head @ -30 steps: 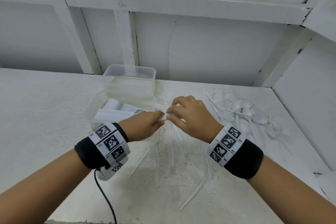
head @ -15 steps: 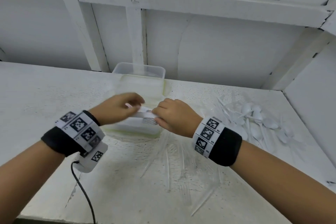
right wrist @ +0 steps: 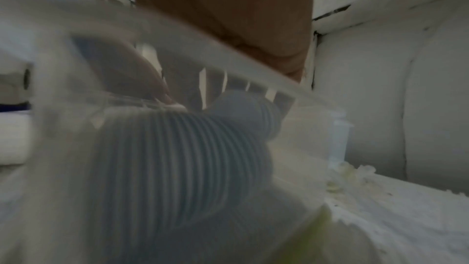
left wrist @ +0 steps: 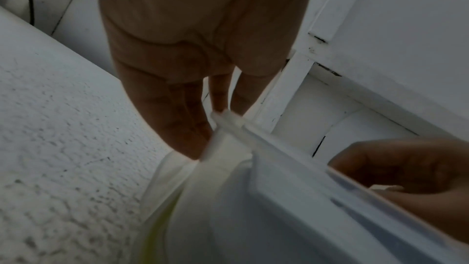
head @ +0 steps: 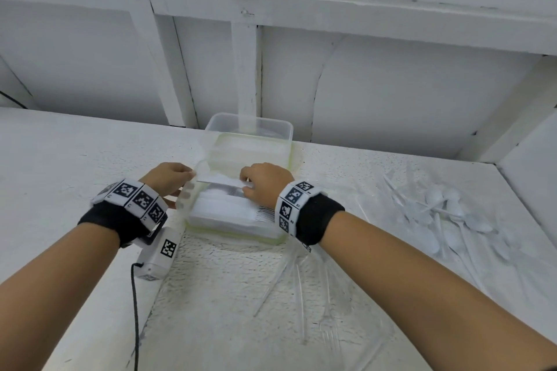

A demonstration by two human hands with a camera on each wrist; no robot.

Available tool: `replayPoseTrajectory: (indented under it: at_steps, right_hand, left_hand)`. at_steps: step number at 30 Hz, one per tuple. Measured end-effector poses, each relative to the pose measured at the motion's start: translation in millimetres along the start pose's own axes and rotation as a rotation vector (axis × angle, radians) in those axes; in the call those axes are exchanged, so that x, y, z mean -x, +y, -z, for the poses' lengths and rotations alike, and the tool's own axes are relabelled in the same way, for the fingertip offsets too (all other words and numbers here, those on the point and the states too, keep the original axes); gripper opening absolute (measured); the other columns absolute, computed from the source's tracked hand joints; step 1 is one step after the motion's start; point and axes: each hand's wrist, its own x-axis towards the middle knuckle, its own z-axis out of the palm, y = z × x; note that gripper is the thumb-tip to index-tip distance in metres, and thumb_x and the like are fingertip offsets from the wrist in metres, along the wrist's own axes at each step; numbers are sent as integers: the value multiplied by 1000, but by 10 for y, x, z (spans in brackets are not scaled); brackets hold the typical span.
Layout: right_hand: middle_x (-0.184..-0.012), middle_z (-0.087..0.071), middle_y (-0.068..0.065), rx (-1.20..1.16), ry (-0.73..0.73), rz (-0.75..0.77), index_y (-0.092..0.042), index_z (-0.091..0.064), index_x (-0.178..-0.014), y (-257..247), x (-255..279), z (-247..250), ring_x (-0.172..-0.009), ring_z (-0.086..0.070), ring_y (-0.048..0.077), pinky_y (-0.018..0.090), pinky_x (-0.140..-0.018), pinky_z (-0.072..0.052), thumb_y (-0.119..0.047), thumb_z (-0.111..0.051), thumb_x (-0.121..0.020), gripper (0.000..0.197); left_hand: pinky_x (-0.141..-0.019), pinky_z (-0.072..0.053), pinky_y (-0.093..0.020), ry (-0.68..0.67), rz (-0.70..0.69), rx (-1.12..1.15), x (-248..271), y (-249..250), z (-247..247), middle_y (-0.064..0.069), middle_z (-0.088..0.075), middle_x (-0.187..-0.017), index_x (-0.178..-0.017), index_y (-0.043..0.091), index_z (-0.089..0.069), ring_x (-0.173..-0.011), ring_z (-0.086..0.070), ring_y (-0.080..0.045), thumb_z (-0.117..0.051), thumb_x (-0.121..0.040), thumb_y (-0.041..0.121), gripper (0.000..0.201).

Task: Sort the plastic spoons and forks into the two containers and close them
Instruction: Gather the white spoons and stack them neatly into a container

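Head view: a bundle of forks (head: pixel 221 182) is pinched at either end by the left hand (head: pixel 167 179) and right hand (head: pixel 265 182) over the near container (head: pixel 235 235); spoons (head: pixel 446 214) are heaped on the bench (head: pixel 75 153). Left wrist view: handle ends (left wrist: pixel 228 119) are pinched by fingertips. Right wrist view: stacked tines (right wrist: pixel 177 148) are seen, blurred.

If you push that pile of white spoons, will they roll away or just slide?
Probably slide, not roll: the spoons lie flat in a tangled heap with handles crossing. They look thin and light, so a nudge would likely scatter them. The table looks rough, which may slow them.
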Motion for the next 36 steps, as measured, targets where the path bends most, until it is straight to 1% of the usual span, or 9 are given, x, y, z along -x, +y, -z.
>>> replayPoseTrajectory:
  at_steps: [5,9,16,22,24,26,30,33,36]
  right_hand:
    - [-115,-60,9,-125,-60,-61,-10,-57,-115,-5,-28,-63,-103,-55,25,28,-74,-39,-19,-49,-93,25]
    - [-114,-62,11,-164,-113,-95,-4,-61,-109,7,-30,-49,-106,-55,26,30,-84,-41,-24,-47,-96,28]
    - [-110,-64,9,-136,-72,-73,-5,-64,-103,56,-12,-78,-102,-57,25,30,-83,-43,-13,-46,-94,22]
    - [-111,-64,10,-120,-96,-60,-3,-64,-104,58,-17,-62,-104,-57,26,30,-84,-43,-14,-45,-95,24]
    - [-111,-65,10,-116,-98,-57,-2,-65,-105,58,-2,-40,-104,-57,26,31,-86,-43,-15,-44,-95,26]
    - [-115,-64,10,-133,-70,-48,-3,-64,-108,71,45,13,-107,-56,25,30,-88,-41,-15,-42,-96,28]
    - [-119,-63,7,-228,58,-2,-4,-64,-114,165,278,250,-111,-55,21,24,-90,-38,-16,-42,-97,30]
    - [-116,-65,4,-331,154,-28,-7,-65,-113,317,573,447,-107,-57,16,20,-88,-38,-20,-46,-97,28]
    - [-111,-67,2,-422,223,-100,-11,-68,-109,567,955,575,-102,-58,13,21,-89,-42,-21,-50,-95,25]
  left_hand:
    - [-60,-49,-33,-2,-13,10,17,-17,4,-11,-60,-99,-111,6,-55,-75,-57,-21,-49,-97,23,23]
    - [-60,-49,-33,-1,-10,15,22,-9,0,-8,-61,-92,-110,6,-56,-74,-58,-21,-50,-97,22,22]
    - [-62,-50,-33,29,-11,10,6,-17,-27,-6,-60,-88,-110,5,-57,-73,-57,-20,-48,-97,21,22]
    - [-61,-49,-32,35,-25,-30,21,-21,-32,-11,-60,-99,-113,4,-56,-74,-57,-21,-46,-98,19,24]
    - [-61,-49,-31,54,-40,-75,40,-1,-37,-12,-58,-103,-116,5,-54,-82,-57,-25,-44,-98,18,25]
    - [-63,-48,-32,118,-86,-180,58,34,-36,-12,-57,-110,-119,6,-53,-93,-54,-27,-43,-96,18,28]
    - [-87,-41,-36,299,-277,-343,171,193,-114,-14,-58,-121,-120,8,-55,-107,-53,-32,-43,-94,21,31]
    - [-81,-37,-29,341,-449,-319,383,371,-315,-11,-62,-114,-117,9,-57,-101,-54,-27,-43,-95,19,28]
    - [-76,-39,-28,287,-583,-281,630,550,-631,-7,-66,-101,-108,12,-61,-90,-57,-23,-43,-94,20,23]
